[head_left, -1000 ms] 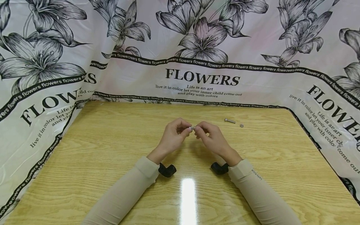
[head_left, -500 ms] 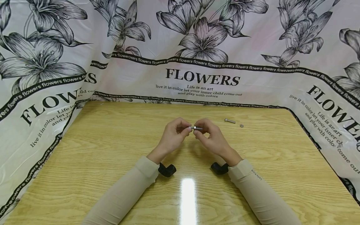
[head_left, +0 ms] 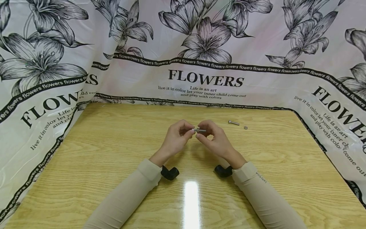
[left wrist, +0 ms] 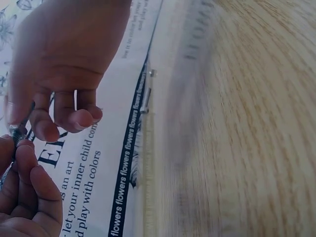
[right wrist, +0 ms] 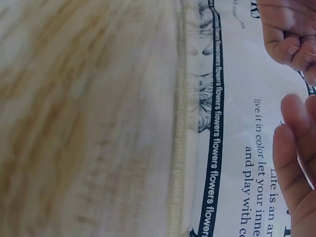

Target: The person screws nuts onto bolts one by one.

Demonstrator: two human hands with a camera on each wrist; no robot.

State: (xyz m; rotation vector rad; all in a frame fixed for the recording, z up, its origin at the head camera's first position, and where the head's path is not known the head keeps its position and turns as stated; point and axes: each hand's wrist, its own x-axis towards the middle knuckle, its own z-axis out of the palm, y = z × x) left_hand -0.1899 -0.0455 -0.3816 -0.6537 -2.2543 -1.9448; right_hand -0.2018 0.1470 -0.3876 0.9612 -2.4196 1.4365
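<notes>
My left hand (head_left: 177,136) pinches one end of a metal bolt (head_left: 202,130) between thumb and fingertips. The bolt lies crosswise above the table, its threaded shank pointing right. A hex nut (head_left: 198,130) sits around the shank, just right of the left fingertips. Around it my right hand (head_left: 215,140) is spread, with thumb below and index finger above, a gap showing between those tips and the nut in the head view. In the left wrist view, the right thumb overlaps the nut (left wrist: 18,131). The right wrist view shows both hands at its right edge; the bolt is out of sight there.
A second bolt (head_left: 233,123) and a loose nut (head_left: 245,128) lie on the wood-grain table (head_left: 114,133), beyond the right hand. Black wrist-worn pieces (head_left: 170,173) jut inward below both hands. A flower-printed cloth (head_left: 206,86) encloses the table's back and sides.
The right fingertips, closed over the nut a second ago, have parted, so nut and shank show between them. The nut's visible faces have shifted slightly. The left hand stays put.
</notes>
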